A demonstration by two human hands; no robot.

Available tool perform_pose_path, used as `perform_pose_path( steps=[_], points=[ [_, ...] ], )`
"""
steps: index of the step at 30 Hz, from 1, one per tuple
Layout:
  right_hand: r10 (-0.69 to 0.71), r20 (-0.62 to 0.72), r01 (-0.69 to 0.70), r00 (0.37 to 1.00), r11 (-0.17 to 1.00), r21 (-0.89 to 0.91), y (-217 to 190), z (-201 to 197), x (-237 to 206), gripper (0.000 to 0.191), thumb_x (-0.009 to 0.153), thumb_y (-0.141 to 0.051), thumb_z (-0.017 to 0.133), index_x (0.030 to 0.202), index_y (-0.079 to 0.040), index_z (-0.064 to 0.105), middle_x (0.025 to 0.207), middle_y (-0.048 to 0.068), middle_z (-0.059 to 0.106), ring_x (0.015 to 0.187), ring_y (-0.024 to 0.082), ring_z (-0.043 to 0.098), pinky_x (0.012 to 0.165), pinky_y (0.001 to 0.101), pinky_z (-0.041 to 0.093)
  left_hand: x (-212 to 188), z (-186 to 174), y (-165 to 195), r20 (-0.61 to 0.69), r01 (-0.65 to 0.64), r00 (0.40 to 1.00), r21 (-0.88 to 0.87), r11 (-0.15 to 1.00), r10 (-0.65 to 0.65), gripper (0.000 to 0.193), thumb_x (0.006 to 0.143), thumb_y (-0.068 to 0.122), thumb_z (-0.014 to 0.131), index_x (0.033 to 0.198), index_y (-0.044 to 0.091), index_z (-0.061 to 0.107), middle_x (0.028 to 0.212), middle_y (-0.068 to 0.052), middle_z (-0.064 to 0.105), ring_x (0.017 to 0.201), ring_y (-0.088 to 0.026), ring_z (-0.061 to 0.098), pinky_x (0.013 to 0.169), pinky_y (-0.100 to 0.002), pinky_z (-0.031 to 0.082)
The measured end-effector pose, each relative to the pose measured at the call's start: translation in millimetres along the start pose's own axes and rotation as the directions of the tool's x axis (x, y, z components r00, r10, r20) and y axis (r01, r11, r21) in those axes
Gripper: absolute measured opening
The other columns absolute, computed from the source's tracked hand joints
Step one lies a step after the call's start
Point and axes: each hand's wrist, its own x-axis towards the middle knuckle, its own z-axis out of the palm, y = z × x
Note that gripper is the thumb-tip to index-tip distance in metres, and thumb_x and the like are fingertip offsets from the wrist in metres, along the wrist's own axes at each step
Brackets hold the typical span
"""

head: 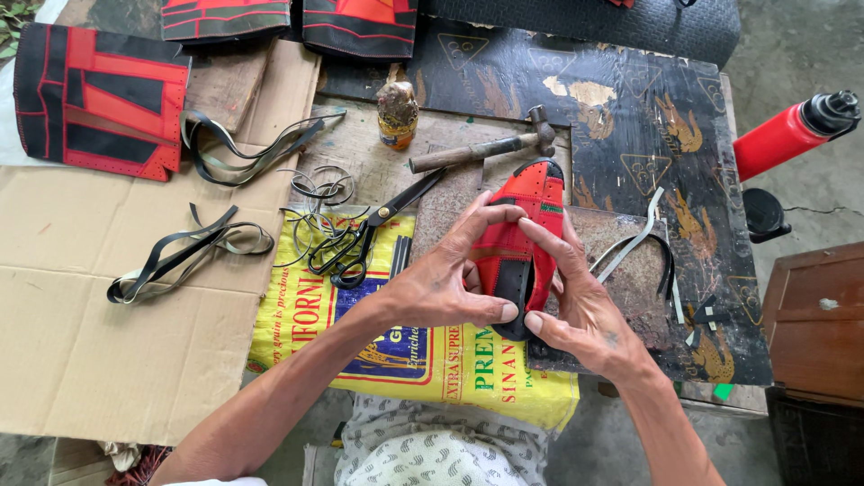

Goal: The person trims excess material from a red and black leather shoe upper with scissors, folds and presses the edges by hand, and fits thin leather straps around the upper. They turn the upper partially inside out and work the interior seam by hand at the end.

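Red and black perforated shoe upper (522,243), yellow printed sack (432,360), black scissors (360,243), red bottle (783,135)

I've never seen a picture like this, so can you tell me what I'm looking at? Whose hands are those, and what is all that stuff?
The camera sits on a person's head and looks down, so these are that person's own hands. The left hand and right hand together hold a red and black shoe piece, pinching it with fingers and thumbs. Around them, on the work surface, lie black scissors, a hammer, a small jar, loose black strips, a yellow sack and brown cardboard. More red and black panels lie further back. A red bottle lies at the right.
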Motion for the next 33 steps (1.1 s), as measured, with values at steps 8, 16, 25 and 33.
perform_pose_path(
  steps=[8,16,25,33],
  points=[
    [-0.012,-0.030,0.011,0.999,0.999,-0.037,0,5,-1,0.090,0.084,-0.022,0.075,0.162,-0.011,0.030,0.176,0.010,0.006,0.162,0.029,0.018,0.129,0.0474,0.026,0,4,1,0.001,-0.062,0.998,-0.085,0.994,0.062,0.093,0.079,0.016,0.083,0.156,0.012,0.031,0.173,-0.017,0.003,0.129,-0.021,0.058,0.092,-0.031,0.063],
    [0.058,-0.040,-0.050,0.998,0.985,0.163,1,0,-4,0.085,0.084,-0.019,0.073,0.161,-0.010,0.037,0.176,0.008,0.011,0.156,0.030,0.032,0.124,0.0437,0.033,-4,0,9,0.011,0.064,0.998,-0.047,0.997,-0.064,0.094,0.078,0.027,0.085,0.155,0.015,0.033,0.175,-0.019,-0.006,0.099,-0.020,0.071,0.072,-0.033,0.065],
    [0.137,-0.066,-0.125,0.988,0.980,0.156,1,0,-2,0.080,0.086,-0.020,0.072,0.158,-0.012,0.038,0.174,0.004,0.011,0.150,0.028,0.038,0.116,0.0417,0.041,-2,2,10,-0.003,0.085,0.996,-0.090,0.992,-0.085,0.089,0.079,0.023,0.083,0.153,0.016,0.034,0.175,-0.017,-0.005,0.096,-0.024,0.073,0.067,-0.034,0.065],
    [0.022,-0.069,-0.020,0.997,0.999,0.028,2,3,-2,0.079,0.088,-0.018,0.071,0.160,-0.010,0.039,0.175,0.007,0.013,0.156,0.026,0.031,0.126,0.0419,0.031,-1,5,5,-0.026,0.036,0.999,-0.099,0.994,-0.039,0.088,0.077,0.015,0.084,0.151,0.014,0.036,0.174,-0.017,-0.002,0.101,-0.026,0.074,0.068,-0.033,0.066]
  ],
)
